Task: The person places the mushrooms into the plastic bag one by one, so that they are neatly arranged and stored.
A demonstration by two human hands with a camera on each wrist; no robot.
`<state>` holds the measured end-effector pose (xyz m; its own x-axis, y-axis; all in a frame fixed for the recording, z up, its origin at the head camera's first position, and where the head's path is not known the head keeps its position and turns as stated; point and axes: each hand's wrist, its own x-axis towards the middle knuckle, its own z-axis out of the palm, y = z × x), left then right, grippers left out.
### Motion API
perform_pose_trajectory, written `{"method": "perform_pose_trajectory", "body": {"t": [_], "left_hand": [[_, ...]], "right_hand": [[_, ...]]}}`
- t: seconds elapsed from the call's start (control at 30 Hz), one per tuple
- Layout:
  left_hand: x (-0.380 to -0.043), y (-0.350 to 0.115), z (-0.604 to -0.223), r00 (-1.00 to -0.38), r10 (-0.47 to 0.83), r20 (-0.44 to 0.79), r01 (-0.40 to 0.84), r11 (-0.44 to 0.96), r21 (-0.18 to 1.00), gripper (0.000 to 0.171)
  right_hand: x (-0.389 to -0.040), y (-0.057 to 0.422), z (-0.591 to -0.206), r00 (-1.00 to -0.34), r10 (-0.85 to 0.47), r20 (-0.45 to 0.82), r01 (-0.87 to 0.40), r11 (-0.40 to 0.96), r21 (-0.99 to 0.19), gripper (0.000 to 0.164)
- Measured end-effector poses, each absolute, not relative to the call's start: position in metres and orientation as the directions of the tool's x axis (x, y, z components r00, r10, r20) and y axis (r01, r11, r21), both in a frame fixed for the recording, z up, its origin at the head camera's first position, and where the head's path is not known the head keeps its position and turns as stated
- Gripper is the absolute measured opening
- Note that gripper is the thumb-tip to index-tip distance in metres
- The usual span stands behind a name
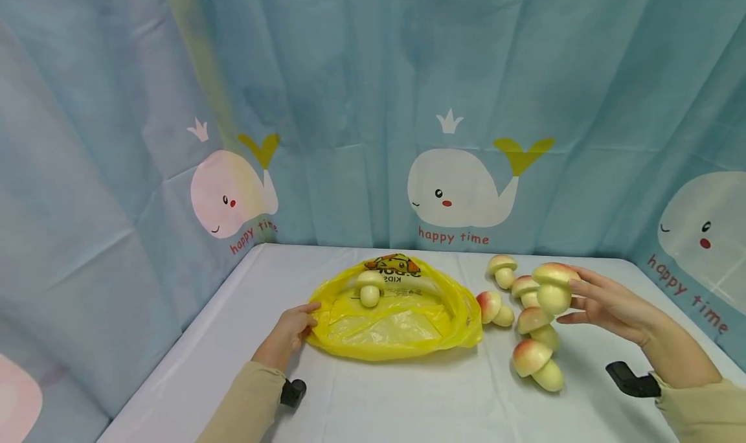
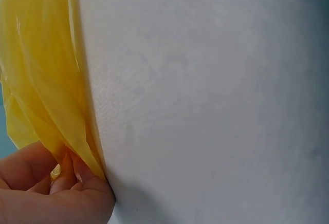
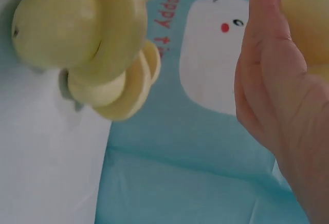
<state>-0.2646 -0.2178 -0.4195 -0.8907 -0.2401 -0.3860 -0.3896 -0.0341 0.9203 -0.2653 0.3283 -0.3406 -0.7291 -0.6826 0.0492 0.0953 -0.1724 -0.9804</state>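
My left hand pinches the left rim of a yellow plastic bag, which lies spread with its mouth open; the left wrist view shows the film gathered between thumb and fingers. Inside the bag sits one pale yellow toy mushroom. On the right, my right hand holds another mushroom by its side, cap up, above the others. Beneath and around it are several more mushrooms with reddish caps, among them one at the front and one beside the bag.
A white-covered table carries everything. Behind it hangs a blue curtain with printed whales, which also runs along the left and right sides. A black wrist mount sticks out from the right sleeve, another from the left.
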Motion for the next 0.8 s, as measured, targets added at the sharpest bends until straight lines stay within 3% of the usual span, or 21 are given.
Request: {"method": "perform_pose_trajectory", "body": {"t": [0.2, 0.43, 0.67, 0.8], "left_hand": [[-0.265, -0.218, -0.420, -0.895, -0.238, -0.378, -0.380, -0.038, 0.924, 0.052], [-0.265, -0.217, -0.419, -0.896, -0.234, -0.377, -0.379, -0.039, 0.925, 0.052], [-0.265, -0.217, -0.420, -0.899, -0.236, -0.368, -0.371, -0.035, 0.928, 0.053], [-0.266, -0.217, -0.421, -0.894, -0.245, -0.374, -0.377, -0.038, 0.926, 0.053]], "right_hand": [[-0.269, 0.302, -0.336, -0.669, -0.736, 0.105, 0.154, -0.276, -0.949, 0.045], [-0.273, 0.280, -0.332, -0.718, -0.688, 0.108, 0.150, -0.304, -0.941, 0.040], [-0.274, 0.263, -0.331, -0.719, -0.691, 0.074, 0.211, -0.319, -0.924, 0.042], [-0.272, 0.253, -0.330, -0.768, -0.639, 0.041, 0.245, -0.352, -0.903, 0.036]]}}
